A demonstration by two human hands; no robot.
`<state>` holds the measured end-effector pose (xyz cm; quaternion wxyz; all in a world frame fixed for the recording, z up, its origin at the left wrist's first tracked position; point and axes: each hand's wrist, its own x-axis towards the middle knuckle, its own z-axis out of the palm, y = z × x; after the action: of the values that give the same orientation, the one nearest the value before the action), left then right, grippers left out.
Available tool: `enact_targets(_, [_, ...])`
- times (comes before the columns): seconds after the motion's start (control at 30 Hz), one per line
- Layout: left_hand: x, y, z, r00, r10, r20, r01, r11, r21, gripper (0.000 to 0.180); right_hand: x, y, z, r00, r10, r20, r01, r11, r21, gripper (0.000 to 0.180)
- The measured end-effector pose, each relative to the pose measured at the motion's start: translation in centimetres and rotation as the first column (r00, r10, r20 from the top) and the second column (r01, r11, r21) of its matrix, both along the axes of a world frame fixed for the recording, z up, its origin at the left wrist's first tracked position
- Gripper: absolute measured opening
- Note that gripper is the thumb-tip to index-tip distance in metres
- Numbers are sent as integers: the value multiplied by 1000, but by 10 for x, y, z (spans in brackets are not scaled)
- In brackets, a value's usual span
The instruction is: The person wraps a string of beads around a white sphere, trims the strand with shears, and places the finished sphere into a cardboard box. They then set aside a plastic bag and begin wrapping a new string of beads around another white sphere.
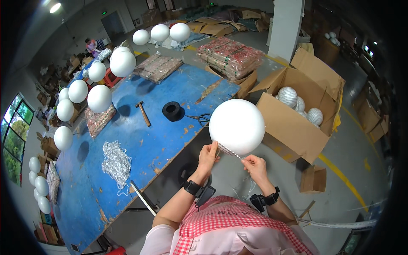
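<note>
A large smooth white ball (236,123) is in front of me, past the table's near edge; what holds it up is hidden. Along its underside runs a short silvery beaded strip (228,150). With fingers closed, my left hand (206,159) pinches the strip's left part against the ball's lower left. My right hand (256,168) grips the strip between thumb and finger just below the ball, a little apart from its surface. Thin pale strands (250,187) hang beneath the right hand. Both wrists wear black bands.
On the blue table (148,140) lie a silvery bead-strand heap (116,161), a hammer (143,114), a black tape roll (172,111) and scissors (199,118). Several white balls (100,98) stand along its far side. An open carton (293,123) at right holds silvery wrapped balls (287,97).
</note>
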<state>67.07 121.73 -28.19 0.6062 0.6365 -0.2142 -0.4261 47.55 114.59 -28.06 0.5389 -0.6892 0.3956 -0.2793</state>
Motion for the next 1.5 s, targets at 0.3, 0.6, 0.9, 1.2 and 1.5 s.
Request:
enact_targets(0.3, [-6, 1, -6, 988, 51, 146, -26, 985, -171, 46, -27, -4, -22, 924, 139, -356, -192, 974, -117, 19])
enact_targets(0.6, [-9, -1, -16, 989, 38, 141, -18, 990, -139, 57, -27, 28, 29, 996, 82, 29, -80, 995, -59, 16])
enact_targets(0.9, [-16, 0, -8, 977, 88, 196, -54, 984, -171, 42, -28, 4, -32, 906, -197, -374, -140, 696, -705, 19])
enact_targets(1.2, [-13, 3, 3, 972, 7, 236, 35, 984, -173, 42, -26, 42, 41, 998, 20, 51, -7, 969, -248, 11])
enact_targets(1.5, [-10, -2, -13, 976, 53, 209, -20, 987, -157, 43, -18, 37, 23, 998, -51, -23, 39, 924, -380, 12])
